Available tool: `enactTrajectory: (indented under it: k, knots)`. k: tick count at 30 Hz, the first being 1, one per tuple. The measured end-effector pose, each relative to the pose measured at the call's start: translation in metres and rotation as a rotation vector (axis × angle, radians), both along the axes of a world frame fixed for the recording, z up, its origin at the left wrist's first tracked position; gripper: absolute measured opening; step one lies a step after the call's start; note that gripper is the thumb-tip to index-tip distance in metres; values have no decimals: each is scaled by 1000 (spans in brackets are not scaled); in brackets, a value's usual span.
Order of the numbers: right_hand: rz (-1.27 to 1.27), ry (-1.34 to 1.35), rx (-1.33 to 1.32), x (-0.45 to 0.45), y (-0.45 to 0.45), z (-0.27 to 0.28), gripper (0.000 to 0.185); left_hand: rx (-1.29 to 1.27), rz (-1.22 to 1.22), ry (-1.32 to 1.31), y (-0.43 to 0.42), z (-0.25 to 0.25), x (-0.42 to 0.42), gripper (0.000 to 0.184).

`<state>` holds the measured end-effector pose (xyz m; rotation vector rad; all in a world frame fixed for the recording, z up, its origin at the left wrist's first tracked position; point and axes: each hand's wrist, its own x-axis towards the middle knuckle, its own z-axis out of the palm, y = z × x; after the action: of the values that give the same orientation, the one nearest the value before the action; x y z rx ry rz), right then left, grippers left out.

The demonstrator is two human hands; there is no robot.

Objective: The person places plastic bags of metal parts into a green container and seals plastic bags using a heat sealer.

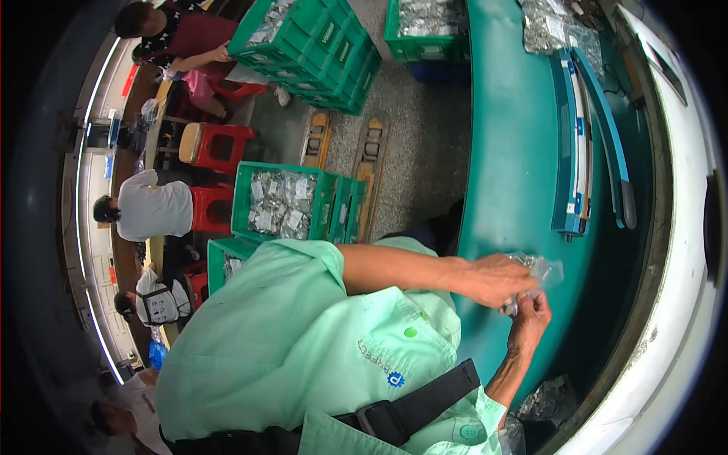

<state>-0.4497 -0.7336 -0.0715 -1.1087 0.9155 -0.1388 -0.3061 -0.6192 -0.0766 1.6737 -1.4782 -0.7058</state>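
Note:
A clear plastic bag (547,271) is at my hands, just above the green work surface (504,167). Its contents look like small greyish parts, mostly covered by my fingers. My left hand (497,279) is closed over the bag from above, fingers bent around it. Against the bag's lower edge, the fingers of my right hand (532,317) are pinched together on the plastic. A long blue bag sealer (574,152) lies beyond my hands, its hinged arm (603,129) swung up and away from the base.
Filled clear bags lie at the table's far end (557,30) and near my right elbow (550,402). Green crates (334,57) are stacked on the floor behind, beside a pallet jack (369,148). Several people sit by red stools (227,148); one person's hand touches a crate.

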Motion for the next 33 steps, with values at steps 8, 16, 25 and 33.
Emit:
enactTrajectory:
  k: [8,16,25,33]
  knots:
    - [-439,-322,222,-42,-45,-2,12,-20,54,-72,23,16,5,43]
    - [-778,-321,15,-80,-79,12,8,281,-4,50,66,-14,34,40]
    - [-579,519,-637,-49,-19,-17,16,384,132,251,150,-40,145,37]
    - [219,314,-661,155,92,-19,18,524,605,277,263,-119,228,36]
